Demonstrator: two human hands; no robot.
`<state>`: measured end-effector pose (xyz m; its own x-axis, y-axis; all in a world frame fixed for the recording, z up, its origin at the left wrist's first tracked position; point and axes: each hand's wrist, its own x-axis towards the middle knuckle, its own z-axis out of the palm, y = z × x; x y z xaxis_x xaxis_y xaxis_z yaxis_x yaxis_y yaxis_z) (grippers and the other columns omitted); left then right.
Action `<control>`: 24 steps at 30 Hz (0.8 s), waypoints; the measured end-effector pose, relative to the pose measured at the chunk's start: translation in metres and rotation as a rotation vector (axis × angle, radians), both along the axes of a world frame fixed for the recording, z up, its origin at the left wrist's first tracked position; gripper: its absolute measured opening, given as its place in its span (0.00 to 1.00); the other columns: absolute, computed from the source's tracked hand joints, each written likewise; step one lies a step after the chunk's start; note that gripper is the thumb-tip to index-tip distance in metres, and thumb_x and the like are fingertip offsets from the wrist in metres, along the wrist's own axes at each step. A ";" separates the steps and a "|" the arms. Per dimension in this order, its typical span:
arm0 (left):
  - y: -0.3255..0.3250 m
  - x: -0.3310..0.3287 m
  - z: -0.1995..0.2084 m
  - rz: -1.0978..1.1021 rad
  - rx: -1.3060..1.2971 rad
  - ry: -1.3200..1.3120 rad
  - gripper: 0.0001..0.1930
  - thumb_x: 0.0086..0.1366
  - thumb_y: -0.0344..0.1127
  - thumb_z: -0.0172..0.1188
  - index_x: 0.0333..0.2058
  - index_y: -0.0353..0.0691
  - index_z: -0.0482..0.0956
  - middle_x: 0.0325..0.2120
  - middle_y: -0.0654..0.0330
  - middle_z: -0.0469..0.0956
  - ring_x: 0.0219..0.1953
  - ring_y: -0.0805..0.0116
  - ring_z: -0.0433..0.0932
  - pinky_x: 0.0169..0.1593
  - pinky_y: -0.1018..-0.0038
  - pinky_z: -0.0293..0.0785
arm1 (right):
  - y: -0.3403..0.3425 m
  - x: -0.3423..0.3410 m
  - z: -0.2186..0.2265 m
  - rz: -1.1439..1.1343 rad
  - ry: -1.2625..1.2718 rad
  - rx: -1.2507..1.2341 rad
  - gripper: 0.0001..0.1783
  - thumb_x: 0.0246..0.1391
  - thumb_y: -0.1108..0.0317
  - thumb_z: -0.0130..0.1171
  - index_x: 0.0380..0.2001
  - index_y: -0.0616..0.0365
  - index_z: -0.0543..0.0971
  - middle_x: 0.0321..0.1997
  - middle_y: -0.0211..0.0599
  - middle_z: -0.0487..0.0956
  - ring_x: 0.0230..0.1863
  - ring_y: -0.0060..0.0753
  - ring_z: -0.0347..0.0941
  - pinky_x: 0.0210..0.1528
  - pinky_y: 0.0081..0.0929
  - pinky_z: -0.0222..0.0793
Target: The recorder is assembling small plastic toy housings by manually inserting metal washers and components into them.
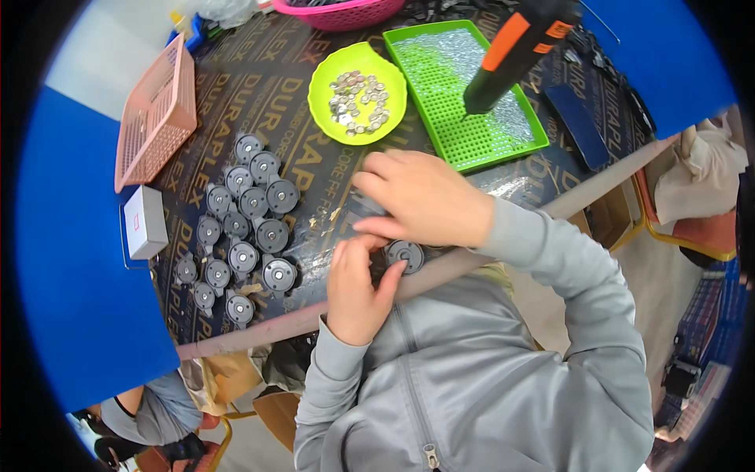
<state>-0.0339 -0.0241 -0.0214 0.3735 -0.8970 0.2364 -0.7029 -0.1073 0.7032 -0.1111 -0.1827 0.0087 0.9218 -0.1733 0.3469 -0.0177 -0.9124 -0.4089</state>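
My left hand (359,291) is at the table's near edge, its thumb pressed on a round dark grey disc-shaped part (406,254) with a metal centre. Over and just beyond that part is my right hand (417,197), its fingers curled and closed; whatever they pinch, if anything, is hidden. To the left, several similar round grey parts (272,235) lie in a loose group, each with a metal centre. Beyond my hands, a yellow-green bowl (321,82) contains small round metal pieces (358,102). A bright green perforated tray (442,114) beside it holds many small silvery metal pieces (503,118).
A black and orange power screwdriver (511,59) points down above the tray. At far left are a salmon basket (157,118) and a white box (146,223). A pink basket (342,14) stands at the back; a dark blue flat piece (576,126) lies right. Blue panels (79,259) flank the table.
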 end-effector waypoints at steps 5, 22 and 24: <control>0.001 -0.003 -0.001 -0.015 -0.014 0.132 0.15 0.48 0.28 0.61 0.35 0.34 0.68 0.26 0.56 0.70 0.29 0.60 0.68 0.34 0.71 0.66 | -0.003 0.001 -0.008 0.088 -0.091 -0.200 0.20 0.40 0.55 0.58 0.33 0.57 0.71 0.36 0.36 0.70 0.42 0.35 0.66 0.44 0.32 0.62; 0.001 0.006 -0.003 0.145 -0.065 0.268 0.07 0.53 0.22 0.50 0.31 0.36 0.73 0.21 0.58 0.68 0.24 0.65 0.67 0.28 0.74 0.62 | -0.346 -0.223 -0.060 -1.316 0.365 -0.502 0.31 0.51 0.41 0.43 0.54 0.47 0.64 0.54 0.45 0.65 0.52 0.50 0.64 0.50 0.42 0.63; 0.003 0.004 -0.002 0.171 -0.108 0.328 0.06 0.54 0.22 0.49 0.31 0.35 0.73 0.22 0.58 0.68 0.24 0.66 0.67 0.28 0.75 0.62 | -0.334 -0.211 -0.062 -1.349 0.291 -0.526 0.26 0.52 0.47 0.46 0.51 0.48 0.67 0.50 0.45 0.68 0.48 0.48 0.66 0.48 0.41 0.64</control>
<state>-0.0298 -0.0214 -0.0238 0.5867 -0.7918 0.1697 -0.4175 -0.1162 0.9012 -0.3222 -0.5172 -0.0530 0.2158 -0.8526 0.4759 -0.9762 -0.1784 0.1231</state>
